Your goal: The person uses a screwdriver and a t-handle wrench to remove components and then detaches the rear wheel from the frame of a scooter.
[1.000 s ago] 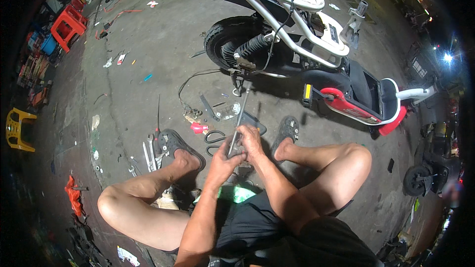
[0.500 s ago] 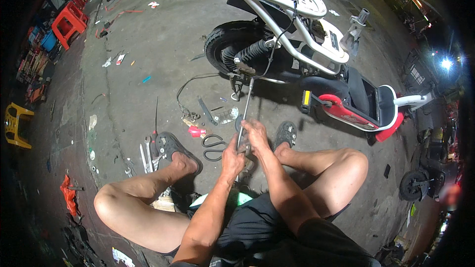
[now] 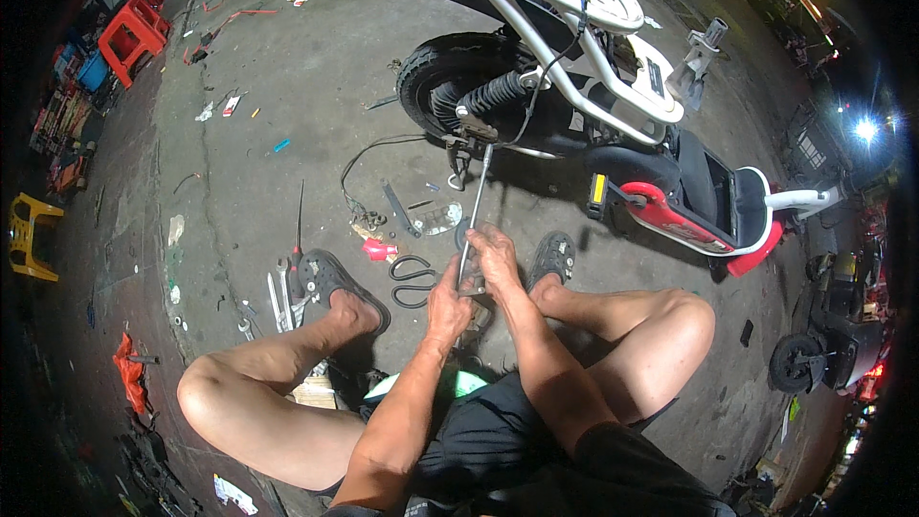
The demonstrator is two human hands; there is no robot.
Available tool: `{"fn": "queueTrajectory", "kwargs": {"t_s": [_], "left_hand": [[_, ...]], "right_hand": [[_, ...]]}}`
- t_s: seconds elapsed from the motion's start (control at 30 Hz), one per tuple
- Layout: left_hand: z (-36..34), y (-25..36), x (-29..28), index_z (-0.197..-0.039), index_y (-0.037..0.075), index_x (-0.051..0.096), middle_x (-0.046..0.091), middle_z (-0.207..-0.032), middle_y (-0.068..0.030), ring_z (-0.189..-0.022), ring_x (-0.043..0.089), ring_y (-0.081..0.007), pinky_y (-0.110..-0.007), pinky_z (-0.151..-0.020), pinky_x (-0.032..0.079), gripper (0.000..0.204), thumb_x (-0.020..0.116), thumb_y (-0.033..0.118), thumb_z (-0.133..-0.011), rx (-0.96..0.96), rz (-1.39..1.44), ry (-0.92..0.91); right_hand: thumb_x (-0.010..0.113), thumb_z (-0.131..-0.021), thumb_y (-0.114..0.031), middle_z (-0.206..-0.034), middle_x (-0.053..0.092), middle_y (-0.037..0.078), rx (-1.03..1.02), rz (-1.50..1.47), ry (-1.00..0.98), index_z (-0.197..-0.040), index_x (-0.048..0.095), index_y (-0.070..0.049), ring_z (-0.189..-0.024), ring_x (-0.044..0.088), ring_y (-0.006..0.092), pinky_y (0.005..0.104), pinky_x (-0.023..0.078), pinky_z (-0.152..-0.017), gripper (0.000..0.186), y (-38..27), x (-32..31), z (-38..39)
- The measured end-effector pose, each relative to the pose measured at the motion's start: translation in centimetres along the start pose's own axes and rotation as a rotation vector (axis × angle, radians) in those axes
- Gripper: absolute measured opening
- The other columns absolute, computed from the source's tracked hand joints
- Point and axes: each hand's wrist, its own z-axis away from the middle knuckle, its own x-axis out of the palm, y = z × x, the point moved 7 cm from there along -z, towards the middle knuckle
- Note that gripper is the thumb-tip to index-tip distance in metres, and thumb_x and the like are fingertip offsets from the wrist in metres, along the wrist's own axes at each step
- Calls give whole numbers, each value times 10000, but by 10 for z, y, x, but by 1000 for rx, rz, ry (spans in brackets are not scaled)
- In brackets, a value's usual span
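My left hand point(image 3: 448, 302) and my right hand point(image 3: 493, 257) are closed close together round a long, thin metal rod-shaped tool point(image 3: 480, 187). Its far end meets the underside of a white-framed electric bike point(image 3: 574, 96), beside the rear wheel point(image 3: 448, 86) and the black spring shock absorber point(image 3: 493, 91). A small metallic part shows between my fingers, too unclear to name. Black-handled scissors point(image 3: 412, 282) lie on the floor left of my left hand. Near them are a red scrap point(image 3: 379, 250) and a metal plate point(image 3: 438, 220).
Several wrenches point(image 3: 279, 302) and a long screwdriver point(image 3: 299, 239) lie beside my left shoe point(image 3: 337, 284). A loose cable point(image 3: 364, 158) trails from the bike. Red stools point(image 3: 134, 38) and a yellow stool point(image 3: 36, 237) stand at the left; another scooter point(image 3: 828, 330) is at the right.
Both hands keep their grip on the rod-shaped tool, with only a very slight shift. The whole view has tilted a little; the bike stands as before.
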Motion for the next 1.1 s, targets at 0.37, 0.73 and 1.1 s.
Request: {"fn": "queueTrajectory", "kwargs": {"t_s": [0.37, 0.73, 1.1], "left_hand": [[-6, -14, -9, -1349, 75, 532, 668, -1003, -220, -962, 598, -404, -455, -897, 454, 545, 667, 158, -828, 26, -160, 94], [-5, -11, -9, -1156, 75, 617, 625, -719, -89, -721, 602, -321, -429, -728, 473, 428, 752, 205, -771, 232, -139, 313], [-7, -68, 67, -1012, 113, 612, 572, -771, -32, -658, 563, -196, -352, -730, 494, 224, 593, 324, -940, -349, 2089, -358]], "right_hand": [[568, -964, -355, -847, 640, 77, 71, -485, 299, -1032, 646, -9, -738, 616, 170, 299, 485, -603, 360, 9, -6, 51], [524, -972, -396, -691, 635, 89, -181, -96, 220, -781, 635, 4, -638, 613, 249, 353, 488, -635, 457, -29, 34, 89], [594, -923, -428, -1311, 512, 300, -347, 783, 220, -1289, 474, 122, -1240, 482, 412, 451, 385, -1028, 671, -53, 66, 46]]}}
